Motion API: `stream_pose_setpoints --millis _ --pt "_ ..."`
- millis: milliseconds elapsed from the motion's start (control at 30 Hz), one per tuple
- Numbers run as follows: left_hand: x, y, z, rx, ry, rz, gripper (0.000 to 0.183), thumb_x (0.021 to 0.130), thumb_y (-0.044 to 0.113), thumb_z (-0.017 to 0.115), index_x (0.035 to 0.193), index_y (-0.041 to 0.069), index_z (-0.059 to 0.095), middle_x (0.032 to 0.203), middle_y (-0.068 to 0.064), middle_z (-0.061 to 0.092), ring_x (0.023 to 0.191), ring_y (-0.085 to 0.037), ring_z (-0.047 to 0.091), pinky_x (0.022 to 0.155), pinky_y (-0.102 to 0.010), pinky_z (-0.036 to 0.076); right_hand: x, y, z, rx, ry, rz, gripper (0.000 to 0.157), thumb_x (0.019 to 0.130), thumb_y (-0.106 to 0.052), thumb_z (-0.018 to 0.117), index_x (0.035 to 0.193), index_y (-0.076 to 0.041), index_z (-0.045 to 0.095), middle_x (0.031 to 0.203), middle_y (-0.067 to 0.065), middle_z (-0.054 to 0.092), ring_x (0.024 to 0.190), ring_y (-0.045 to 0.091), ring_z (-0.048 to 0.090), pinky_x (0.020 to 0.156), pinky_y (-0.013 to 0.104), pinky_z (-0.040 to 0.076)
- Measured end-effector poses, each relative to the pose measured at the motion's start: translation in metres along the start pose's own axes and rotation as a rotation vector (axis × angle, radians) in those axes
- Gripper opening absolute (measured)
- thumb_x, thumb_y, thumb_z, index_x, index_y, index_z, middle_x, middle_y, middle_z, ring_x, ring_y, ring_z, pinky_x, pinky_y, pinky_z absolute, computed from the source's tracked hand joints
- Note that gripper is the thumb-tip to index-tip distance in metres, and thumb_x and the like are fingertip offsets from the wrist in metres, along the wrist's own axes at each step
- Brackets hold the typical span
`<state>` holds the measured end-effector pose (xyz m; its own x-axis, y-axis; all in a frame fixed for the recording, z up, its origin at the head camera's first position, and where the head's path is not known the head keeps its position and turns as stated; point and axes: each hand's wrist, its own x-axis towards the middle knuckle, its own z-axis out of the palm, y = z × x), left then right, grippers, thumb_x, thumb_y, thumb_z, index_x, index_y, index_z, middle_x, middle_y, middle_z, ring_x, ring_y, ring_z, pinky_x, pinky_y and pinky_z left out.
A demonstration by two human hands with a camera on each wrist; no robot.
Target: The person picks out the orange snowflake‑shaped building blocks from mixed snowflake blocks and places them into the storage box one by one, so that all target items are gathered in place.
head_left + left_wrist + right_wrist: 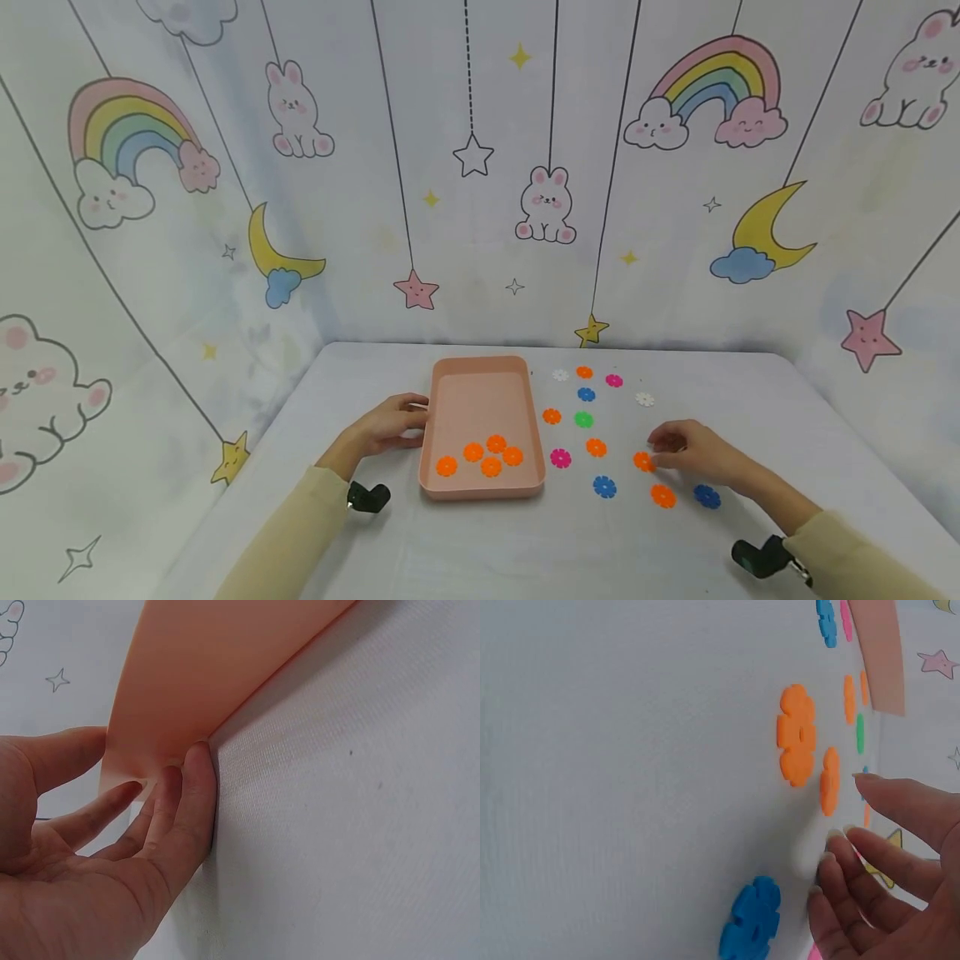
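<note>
A shallow peach-coloured tray (480,400) lies on the white table with several orange snowflake discs (491,467) in its near half. My left hand (386,423) touches the tray's left side; in the left wrist view its fairly straight fingers (196,787) rest against the tray wall (187,675). My right hand (701,450) is at an orange notched disc (642,461) lying on the table. In the right wrist view, thumb and fingers stand apart beside that orange disc (830,782), with nothing between them. Another orange disc (663,497) and a blue disc (707,497) lie nearer the person.
Right of the tray lie several more flat discs: a green one (583,419), a pink one (560,458), a blue one (604,487), a white one (644,400) and other orange ones. A cloth printed with rabbits and rainbows hangs behind the table.
</note>
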<state>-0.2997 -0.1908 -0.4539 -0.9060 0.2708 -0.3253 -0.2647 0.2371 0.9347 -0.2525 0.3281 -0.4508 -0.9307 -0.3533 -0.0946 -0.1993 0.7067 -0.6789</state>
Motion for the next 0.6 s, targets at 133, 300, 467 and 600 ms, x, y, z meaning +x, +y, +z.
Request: stream_pose_setpoints --millis 133,300,467,600 --pt "0.0004 -0.0003 0.0004 -0.006 0.003 -0.007 0.051 0.105 0.014 0.056 0.150 -0.003 0.040 0.134 -0.022 0.058 0.118 -0.030 0.060 0.098 -0.046 0.056 0.0010 0.0015 0.0044 0.017 -0.006 0.052 0.035 0.089 -0.022 0.079 0.115 -0.001 0.069 0.104 0.005 0.066 0.095 0.022 0.059 0.077 0.025 0.055" --pt "-0.0003 0.0006 0.0010 -0.009 0.008 -0.003 0.050 0.105 0.014 0.056 0.150 -0.003 0.040 0.134 -0.022 0.058 0.117 -0.030 0.061 0.098 -0.047 0.056 0.0012 -0.0001 0.0083 0.030 -0.011 0.064 0.033 0.087 -0.021 0.081 0.112 -0.002 0.069 0.102 0.005 0.065 0.094 0.022 0.057 0.076 0.027 0.054" --pt "-0.0016 0.0000 0.0013 -0.005 0.013 0.005 0.050 0.105 0.013 0.056 0.149 -0.004 0.041 0.133 -0.022 0.059 0.115 -0.029 0.061 0.097 -0.046 0.057 -0.0010 -0.0034 0.0090 0.038 -0.012 0.040 0.030 0.086 -0.017 0.080 0.109 -0.002 0.067 0.097 0.006 0.063 0.090 0.023 0.056 0.072 0.025 0.053" --pt "-0.0021 0.0000 0.0010 -0.004 0.008 0.010 0.049 0.105 0.013 0.056 0.149 -0.003 0.041 0.133 -0.022 0.059 0.114 -0.028 0.061 0.096 -0.045 0.057 -0.0029 -0.0049 0.0067 0.045 -0.017 0.010 0.022 0.089 -0.012 0.076 0.106 -0.001 0.067 0.095 0.005 0.065 0.088 0.023 0.058 0.071 0.024 0.054"
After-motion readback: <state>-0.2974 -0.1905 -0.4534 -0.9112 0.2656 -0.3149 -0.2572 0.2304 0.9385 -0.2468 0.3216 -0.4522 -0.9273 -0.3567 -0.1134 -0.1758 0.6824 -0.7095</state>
